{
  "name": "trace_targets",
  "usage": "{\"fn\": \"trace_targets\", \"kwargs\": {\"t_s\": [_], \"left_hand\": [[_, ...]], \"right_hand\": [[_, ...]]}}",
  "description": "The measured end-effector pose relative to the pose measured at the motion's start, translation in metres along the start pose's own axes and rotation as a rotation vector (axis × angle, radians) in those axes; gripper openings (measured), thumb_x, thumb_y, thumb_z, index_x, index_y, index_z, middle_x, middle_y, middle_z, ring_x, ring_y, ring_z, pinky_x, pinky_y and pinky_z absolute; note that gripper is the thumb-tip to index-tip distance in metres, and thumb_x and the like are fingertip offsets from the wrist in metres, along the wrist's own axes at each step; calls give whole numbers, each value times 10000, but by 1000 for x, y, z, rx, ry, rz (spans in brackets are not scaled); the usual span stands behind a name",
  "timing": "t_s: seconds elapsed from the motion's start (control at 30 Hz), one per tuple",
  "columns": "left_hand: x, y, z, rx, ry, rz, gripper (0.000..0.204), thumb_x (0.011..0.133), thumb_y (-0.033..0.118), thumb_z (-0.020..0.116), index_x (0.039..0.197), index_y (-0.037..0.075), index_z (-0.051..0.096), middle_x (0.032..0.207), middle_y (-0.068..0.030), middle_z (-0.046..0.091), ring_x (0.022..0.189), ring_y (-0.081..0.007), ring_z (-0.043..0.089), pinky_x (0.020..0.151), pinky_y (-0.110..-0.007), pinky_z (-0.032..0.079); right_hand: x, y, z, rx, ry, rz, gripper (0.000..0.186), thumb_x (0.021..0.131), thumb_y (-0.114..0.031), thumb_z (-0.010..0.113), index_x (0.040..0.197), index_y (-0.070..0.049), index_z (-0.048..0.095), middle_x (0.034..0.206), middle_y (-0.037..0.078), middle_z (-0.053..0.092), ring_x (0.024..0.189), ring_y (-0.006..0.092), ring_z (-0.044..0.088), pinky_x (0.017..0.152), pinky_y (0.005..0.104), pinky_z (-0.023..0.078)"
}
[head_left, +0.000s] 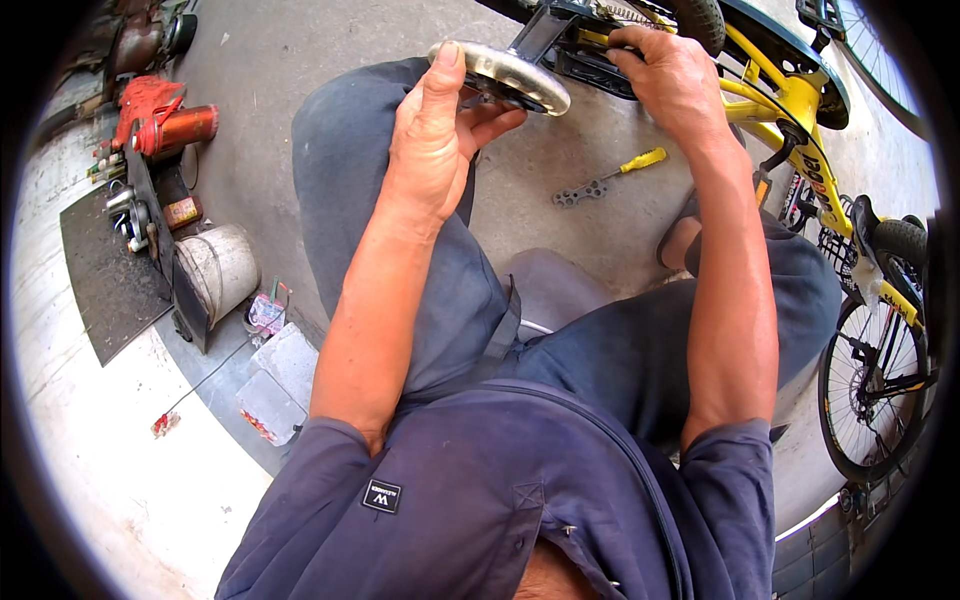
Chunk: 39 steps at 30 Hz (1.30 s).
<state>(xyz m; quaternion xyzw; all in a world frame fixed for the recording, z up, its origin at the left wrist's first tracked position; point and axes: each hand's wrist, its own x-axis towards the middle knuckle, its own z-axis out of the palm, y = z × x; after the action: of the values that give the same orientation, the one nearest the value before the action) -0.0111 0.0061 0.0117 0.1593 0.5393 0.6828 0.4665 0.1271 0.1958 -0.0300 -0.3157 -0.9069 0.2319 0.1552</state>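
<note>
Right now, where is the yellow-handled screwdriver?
The screwdriver lies on the floor, right of centre in the head view, beside the grey wrench, below the right hand.

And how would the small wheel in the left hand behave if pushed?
The small wheel may spin, given its round shape. It is probably stiff: no dent shows under the left hand. It probably won't roll away: a black arm appears attached.

the right hand hides what its fingers meet, the left hand covers some of the wheel, the top edge crops the bike, the right forearm partly screens a foot, and red bits in a box are too small to tell.
</note>
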Motion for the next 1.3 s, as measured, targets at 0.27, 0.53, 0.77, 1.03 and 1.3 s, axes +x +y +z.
{"fn": "trace_targets", "kwargs": {"t_s": [0.27, 0.53, 0.77, 1.03, 1.3], "left_hand": [[0, 1, 0, 10, 2, -1, 561, 923, 519, 540, 1149, 6, 515, 1130, -173, 548, 1047, -319, 580, 939, -465, 500], [0, 0, -1, 6, -14, -2, 552, 927, 514, 537, 1149, 9, 516, 1134, -167, 550, 1047, -312, 581, 937, -452, 504], [-1, 0, -2, 6, -14, 6, 551, 924, 514, 543, 1152, 12, 516, 1132, -159, 544, 1050, -305, 576, 934, -448, 507], [-1, 1, 0, -2, 2, -2, 542, 931, 504, 537, 1155, 11, 516, 1133, -159, 545, 1048, -305, 578, 929, -445, 513], [-1, 1, -2, 5, -8, 1, 541, 933, 505, 531, 1160, 14, 517, 1146, -162, 547, 1051, -309, 578, 934, -451, 510]], "right_hand": [[-3, 0, 4, -36, -2, 44, 211, 831, -240, 654, 997, -123, 711, 797, 157, 667, 769, 329, 648, 721, 387, 504], [-2, -3, -5, 59, -4, 52, 173, 836, -224, 641, 970, -146, 718, 795, 137, 673, 809, 327, 641, 748, 416, 496], [0, 0, -2, 56, 16, 73, 182, 847, -242, 643, 990, -165, 726, 803, 131, 681, 784, 313, 651, 743, 402, 504], [4, 0, -4, 75, 28, 69, 214, 850, -254, 647, 995, -111, 711, 785, 148, 667, 723, 263, 661, 703, 336, 502], [3, 2, 10, 1, 51, 13, 212, 845, -261, 642, 991, -125, 714, 843, 155, 675, 803, 329, 652, 733, 389, 505]]}}
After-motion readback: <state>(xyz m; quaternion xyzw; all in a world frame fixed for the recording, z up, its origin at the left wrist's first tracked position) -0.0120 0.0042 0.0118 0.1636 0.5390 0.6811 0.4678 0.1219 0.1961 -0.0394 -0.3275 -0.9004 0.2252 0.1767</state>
